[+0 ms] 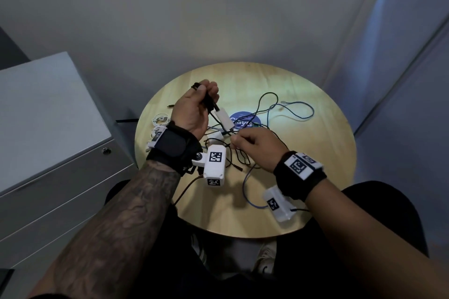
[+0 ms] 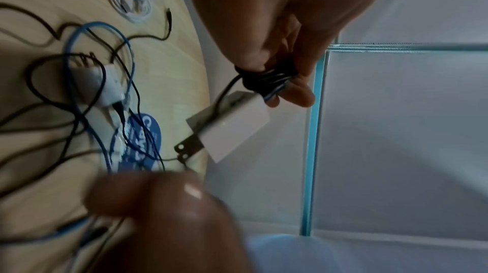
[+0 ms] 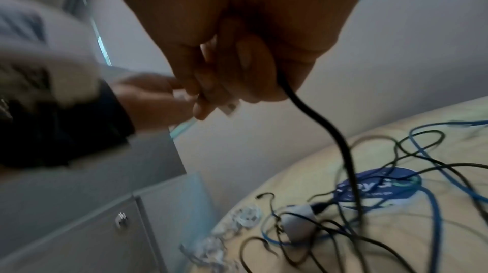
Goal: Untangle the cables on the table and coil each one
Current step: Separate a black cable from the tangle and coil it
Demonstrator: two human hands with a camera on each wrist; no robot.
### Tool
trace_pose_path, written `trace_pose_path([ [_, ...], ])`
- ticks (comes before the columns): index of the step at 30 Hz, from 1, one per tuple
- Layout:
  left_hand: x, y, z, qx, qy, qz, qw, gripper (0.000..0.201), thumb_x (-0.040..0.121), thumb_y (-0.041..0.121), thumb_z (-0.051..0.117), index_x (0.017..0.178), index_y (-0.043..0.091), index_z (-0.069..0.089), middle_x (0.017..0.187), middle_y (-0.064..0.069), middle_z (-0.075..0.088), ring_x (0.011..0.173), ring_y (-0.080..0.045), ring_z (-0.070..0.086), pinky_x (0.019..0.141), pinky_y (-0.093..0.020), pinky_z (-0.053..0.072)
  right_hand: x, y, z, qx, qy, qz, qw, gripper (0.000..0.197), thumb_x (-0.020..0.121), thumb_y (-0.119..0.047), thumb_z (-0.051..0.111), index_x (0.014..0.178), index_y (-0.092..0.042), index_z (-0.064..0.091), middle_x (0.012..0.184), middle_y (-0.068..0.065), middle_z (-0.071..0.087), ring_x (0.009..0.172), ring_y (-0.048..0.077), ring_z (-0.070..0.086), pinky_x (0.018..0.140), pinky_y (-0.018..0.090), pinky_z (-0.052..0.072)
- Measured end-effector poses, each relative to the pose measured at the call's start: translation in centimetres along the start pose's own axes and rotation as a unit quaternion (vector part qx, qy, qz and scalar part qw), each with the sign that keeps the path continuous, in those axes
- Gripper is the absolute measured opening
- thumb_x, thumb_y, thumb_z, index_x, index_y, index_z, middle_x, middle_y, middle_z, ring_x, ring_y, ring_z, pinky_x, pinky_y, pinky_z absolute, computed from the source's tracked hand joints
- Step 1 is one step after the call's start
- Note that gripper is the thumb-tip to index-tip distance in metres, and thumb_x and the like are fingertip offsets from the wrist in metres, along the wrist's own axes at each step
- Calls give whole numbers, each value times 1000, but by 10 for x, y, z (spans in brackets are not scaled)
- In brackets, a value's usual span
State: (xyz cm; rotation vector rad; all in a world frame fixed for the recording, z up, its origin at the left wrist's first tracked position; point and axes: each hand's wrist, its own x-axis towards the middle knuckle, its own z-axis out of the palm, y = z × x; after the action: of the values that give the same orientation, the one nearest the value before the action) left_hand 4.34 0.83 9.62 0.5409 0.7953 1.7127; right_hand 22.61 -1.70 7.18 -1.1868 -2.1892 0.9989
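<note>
My left hand (image 1: 194, 107), raised over the round wooden table (image 1: 315, 189), grips a black cable (image 2: 266, 78) wound in loops round its fingers, and a white plug adapter (image 2: 232, 127) hangs from that bundle. My right hand (image 1: 255, 148) pinches a black strand (image 3: 316, 123) that runs down into the tangle of black and blue cables (image 1: 298, 114) lying mid-table, over a blue sticker (image 1: 243, 120). Two coiled white cables (image 2: 132, 2) sit at the table's left edge.

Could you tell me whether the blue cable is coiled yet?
Not coiled: the blue cable lies spread in loose loops on the table.
</note>
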Motion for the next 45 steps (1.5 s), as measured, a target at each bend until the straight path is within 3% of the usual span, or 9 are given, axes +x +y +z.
trace_pose_path([
  [5, -7, -14, -3, 135, -14, 32, 990, 16, 99, -1, 48, 98, 2, 63, 85, -10, 68, 76, -17, 66, 86, -29, 55, -8, -31, -29, 75, 33, -30, 996, 19, 92, -28, 61, 77, -20, 71, 75, 7, 69, 72, 31, 63, 67, 36, 51],
  [9, -20, -18, -2, 278, -80, -3, 957, 15, 97, 0, 52, 98, -2, 66, 78, -8, 69, 71, -17, 66, 80, -30, 55, -2, -43, -63, 143, 154, -34, 977, 17, 93, -10, 60, 79, -8, 69, 66, -13, 64, 55, -3, 52, 55, 9, 37],
  [14, -45, -11, 20, 362, -215, -109, 901, 41, 106, 25, 34, 93, 0, 65, 72, -9, 61, 64, -21, 51, 73, -31, 44, 15, -36, -70, 91, 204, -65, 973, 17, 95, -17, 58, 83, -13, 69, 84, 12, 68, 78, 28, 58, 68, 31, 46],
  [18, -55, 5, 36, 238, -273, -178, 915, 33, 99, 13, 28, 89, 2, 56, 65, -3, 50, 56, -15, 40, 70, -32, 45, 24, -17, -65, 102, 227, -35, 968, 16, 96, -19, 58, 85, -21, 69, 83, -8, 69, 78, 6, 59, 73, 20, 45],
  [23, -43, 17, 39, 10, -208, -148, 967, 26, 101, 12, 31, 96, 5, 55, 76, -2, 48, 63, -13, 42, 75, -30, 48, 15, -2, -25, 94, 82, 4, 992, 23, 102, -14, 48, 103, -20, 70, 88, -11, 67, 71, -13, 55, 68, 7, 40],
  [30, -14, 2, 13, -78, -15, -63, 995, 23, 104, 8, 36, 96, 4, 57, 73, -2, 63, 64, -10, 58, 81, -28, 54, -5, 0, -6, 15, -57, 3, 998, 28, 99, -31, 53, 77, -41, 67, 54, -9, 47, 52, 7, 42, 57, 27, 35],
  [34, -6, -7, 10, -45, 29, -21, 998, 27, 104, 8, 31, 90, 7, 55, 68, 1, 63, 65, -8, 59, 78, -24, 49, -12, -12, -10, 5, -102, -26, 994, 35, 100, -26, 53, 66, -17, 60, 55, -8, 46, 50, 5, 40, 58, 27, 36],
  [40, -2, -9, -3, 142, 20, 54, 988, 17, 101, 3, 45, 98, 0, 62, 83, -9, 64, 73, -16, 63, 80, -27, 53, -7, -26, -51, 76, 37, -33, 996, 12, 94, -25, 64, 85, -25, 71, 74, -9, 68, 68, 4, 60, 66, 21, 47],
  [45, -27, -13, 14, 387, -130, 21, 913, 28, 103, 13, 44, 99, -4, 66, 79, -11, 66, 64, -12, 61, 67, -18, 48, 20, -40, -78, 4, 137, -96, 986, 10, 92, -22, 64, 88, -19, 72, 82, 6, 71, 77, 24, 62, 72, 33, 49],
])
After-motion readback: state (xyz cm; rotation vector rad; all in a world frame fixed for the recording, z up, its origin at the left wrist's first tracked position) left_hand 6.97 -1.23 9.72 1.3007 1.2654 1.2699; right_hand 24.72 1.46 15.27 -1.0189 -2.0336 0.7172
